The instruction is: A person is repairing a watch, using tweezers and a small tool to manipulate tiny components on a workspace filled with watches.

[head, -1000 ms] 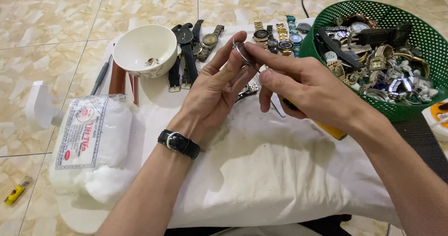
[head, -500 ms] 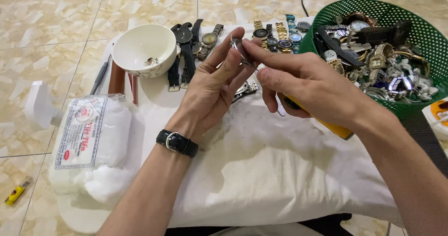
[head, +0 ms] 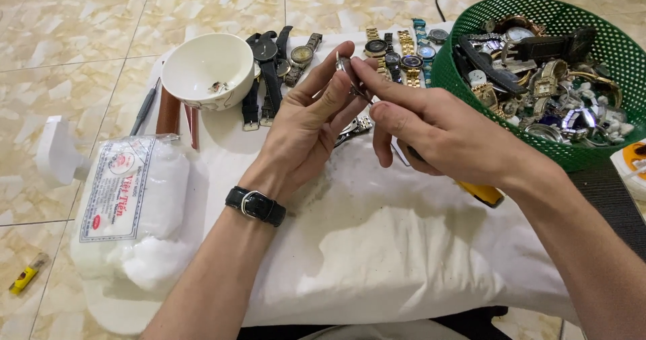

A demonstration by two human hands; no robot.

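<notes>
Both hands are pinching together on the small round watch case (head: pixel 346 69) at upper centre, left hand (head: pixel 306 128) steadying, right hand (head: pixel 444 135) also gripping a yellow-handled tool (head: pixel 481 192) – best keeping fingertips firm on the rim

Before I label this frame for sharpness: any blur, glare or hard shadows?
Head view: hands, left hand and right hand, sharp, no motion blur; soft shadow under them on the white cloth; mild sheen on the floor tiles; slight wide-angle bending at the edges.
</notes>
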